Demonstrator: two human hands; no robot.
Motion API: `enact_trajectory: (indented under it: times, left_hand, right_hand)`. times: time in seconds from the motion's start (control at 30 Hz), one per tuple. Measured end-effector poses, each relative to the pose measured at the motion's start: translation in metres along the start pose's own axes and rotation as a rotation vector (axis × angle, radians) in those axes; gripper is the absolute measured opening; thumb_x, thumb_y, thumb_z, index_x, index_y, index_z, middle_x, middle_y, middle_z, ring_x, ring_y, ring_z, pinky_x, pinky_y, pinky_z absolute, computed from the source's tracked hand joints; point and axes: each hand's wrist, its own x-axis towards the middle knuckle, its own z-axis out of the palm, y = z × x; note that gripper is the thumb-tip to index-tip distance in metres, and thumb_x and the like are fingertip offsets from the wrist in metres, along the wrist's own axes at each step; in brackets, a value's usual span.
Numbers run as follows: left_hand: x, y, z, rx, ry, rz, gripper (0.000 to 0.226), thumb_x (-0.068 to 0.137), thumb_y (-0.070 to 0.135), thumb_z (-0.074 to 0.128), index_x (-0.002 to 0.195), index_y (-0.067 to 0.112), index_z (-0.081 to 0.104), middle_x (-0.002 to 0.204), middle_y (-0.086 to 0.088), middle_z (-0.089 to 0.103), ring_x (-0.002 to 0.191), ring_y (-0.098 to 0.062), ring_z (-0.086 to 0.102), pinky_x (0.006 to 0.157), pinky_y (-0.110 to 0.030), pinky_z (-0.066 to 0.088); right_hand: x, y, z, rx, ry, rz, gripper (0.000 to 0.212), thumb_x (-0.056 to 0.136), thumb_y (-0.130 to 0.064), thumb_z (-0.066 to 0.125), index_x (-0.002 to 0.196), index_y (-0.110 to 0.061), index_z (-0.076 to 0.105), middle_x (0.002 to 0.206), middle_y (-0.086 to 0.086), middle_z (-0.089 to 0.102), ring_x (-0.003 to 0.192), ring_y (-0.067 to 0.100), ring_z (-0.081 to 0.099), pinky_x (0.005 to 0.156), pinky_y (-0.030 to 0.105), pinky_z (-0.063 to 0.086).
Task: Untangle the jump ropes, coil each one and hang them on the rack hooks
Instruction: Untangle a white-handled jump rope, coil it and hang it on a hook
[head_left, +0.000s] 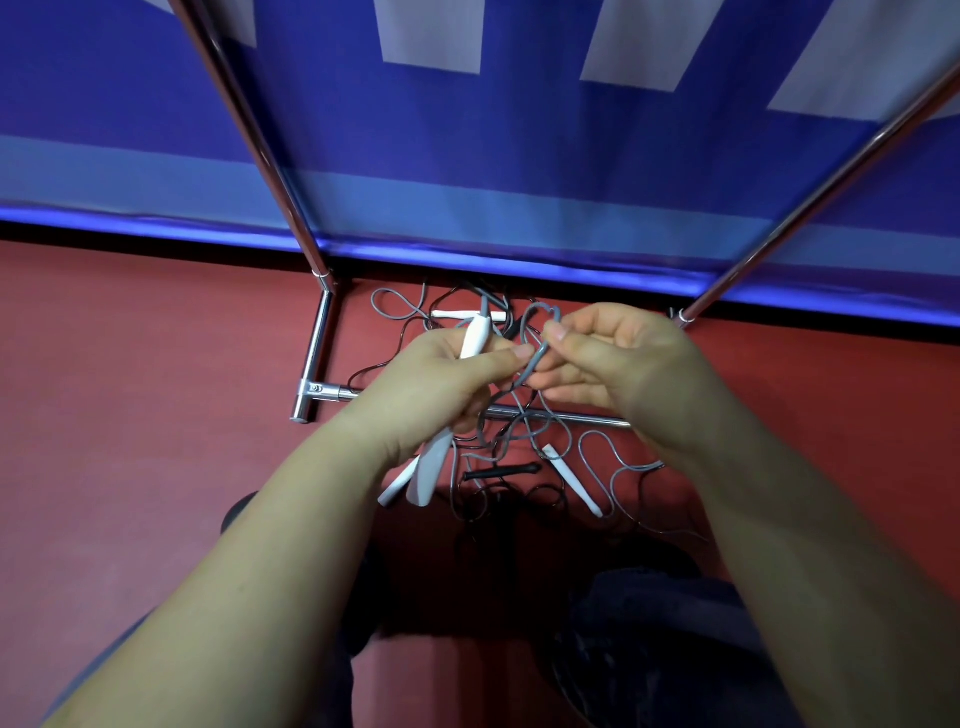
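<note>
Untangling at frame centre: left hand (441, 374) gripping white handles (475, 335), right hand (613, 358) pinching grey rope (535, 358) (loop knotted); next, probably easing that loop free.

Grey cord (537, 358) looping up top, white handles (475, 338) bright against the brick-red floor (130, 415), a black handle (501, 472) and thin black cords (545, 496) down in the pile, shiny chrome rack tubes (319, 348), and behind it all a blue banner (519, 156) with pale lilac-white blocks and a lighter blue stripe.
</note>
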Motion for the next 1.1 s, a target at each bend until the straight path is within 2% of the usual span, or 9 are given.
enact_trajectory:
  times: [0.23, 0.33, 0.47, 0.6, 0.7, 0.8, 0.87, 0.97, 1.1]
  left_hand:
    - [-0.001, -0.001, 0.000, 0.052, -0.062, 0.004, 0.016, 0.069, 0.034, 0.069, 0.068, 0.018, 0.065, 0.063, -0.004, 0.039, 0.046, -0.009, 0.028, 0.042, -0.021, 0.023]
    - [-0.001, -0.001, 0.002, 0.079, -0.073, 0.000, 0.014, 0.082, 0.024, 0.065, 0.071, 0.016, 0.063, 0.058, -0.001, 0.038, 0.045, -0.009, 0.028, 0.042, -0.020, 0.023]
    - [-0.001, 0.003, 0.003, -0.194, -0.054, -0.013, 0.031, 0.092, 0.011, 0.050, 0.065, 0.018, 0.065, 0.056, 0.003, 0.049, 0.040, -0.005, 0.033, 0.035, -0.015, 0.025]
    - [0.001, 0.008, 0.000, -0.398, 0.022, -0.011, 0.019, 0.094, 0.010, 0.044, 0.078, 0.012, 0.053, 0.057, 0.002, 0.052, 0.037, -0.004, 0.033, 0.033, -0.013, 0.024]
    - [0.002, 0.009, -0.003, -0.443, 0.061, 0.022, 0.017, 0.095, 0.012, 0.044, 0.082, 0.013, 0.055, 0.059, 0.003, 0.054, 0.038, -0.004, 0.032, 0.034, -0.013, 0.024]
    - [0.001, 0.007, -0.003, -0.253, 0.067, 0.045, 0.015, 0.094, 0.014, 0.048, 0.092, 0.014, 0.063, 0.059, 0.005, 0.054, 0.040, -0.005, 0.031, 0.037, -0.015, 0.023]
    - [0.000, 0.003, -0.001, -0.061, 0.020, 0.028, 0.008, 0.088, 0.024, 0.060, 0.084, 0.019, 0.065, 0.055, 0.008, 0.051, 0.042, -0.008, 0.030, 0.039, -0.017, 0.024]
    - [-0.004, -0.001, 0.001, 0.046, -0.116, -0.026, 0.033, 0.076, 0.047, 0.064, 0.063, 0.018, 0.058, 0.058, -0.002, 0.046, 0.043, -0.011, 0.031, 0.041, -0.021, 0.027]
    - [-0.006, 0.000, 0.001, 0.222, -0.129, -0.032, 0.046, 0.077, 0.045, 0.070, 0.079, 0.000, 0.060, 0.049, 0.002, 0.034, 0.043, -0.011, 0.028, 0.044, -0.023, 0.026]
  right_hand:
    - [0.001, 0.000, -0.002, 0.001, 0.054, -0.018, 0.011, 0.089, -0.012, 0.058, 0.079, -0.010, 0.058, 0.060, -0.002, 0.064, 0.053, 0.006, 0.063, 0.058, 0.018, 0.055]
    - [0.002, 0.000, -0.002, -0.019, 0.065, -0.023, 0.009, 0.089, -0.011, 0.058, 0.080, -0.012, 0.059, 0.059, -0.005, 0.063, 0.051, 0.003, 0.059, 0.058, 0.018, 0.053]
    - [-0.003, 0.004, 0.000, -0.243, -0.132, 0.008, 0.011, 0.088, -0.018, 0.060, 0.086, -0.029, 0.058, 0.077, -0.011, 0.064, 0.063, -0.004, 0.059, 0.069, 0.015, 0.050]
    - [-0.007, 0.015, 0.004, -0.537, -0.324, 0.085, 0.007, 0.089, -0.015, 0.059, 0.090, -0.017, 0.066, 0.091, -0.001, 0.070, 0.086, 0.008, 0.066, 0.089, 0.021, 0.050]
    - [-0.006, 0.012, 0.003, -0.566, -0.289, 0.079, 0.016, 0.093, -0.011, 0.052, 0.085, -0.015, 0.064, 0.080, -0.001, 0.068, 0.079, 0.011, 0.065, 0.070, 0.010, 0.048]
    - [-0.002, 0.006, 0.006, -0.357, -0.197, 0.105, 0.022, 0.097, -0.011, 0.045, 0.081, -0.015, 0.060, 0.069, -0.001, 0.066, 0.065, 0.010, 0.064, 0.061, 0.014, 0.051]
    - [-0.001, 0.000, 0.005, -0.057, -0.126, 0.126, 0.025, 0.098, -0.011, 0.040, 0.082, -0.013, 0.059, 0.060, 0.001, 0.066, 0.058, 0.012, 0.066, 0.054, 0.019, 0.055]
    - [-0.002, -0.008, -0.001, 0.265, -0.044, 0.095, 0.025, 0.099, -0.013, 0.038, 0.087, -0.008, 0.060, 0.057, 0.002, 0.067, 0.056, 0.012, 0.067, 0.051, 0.021, 0.054]
    - [0.000, -0.009, -0.005, 0.423, 0.015, 0.057, 0.023, 0.098, -0.016, 0.039, 0.089, -0.008, 0.058, 0.061, 0.001, 0.068, 0.058, 0.012, 0.068, 0.052, 0.021, 0.054]
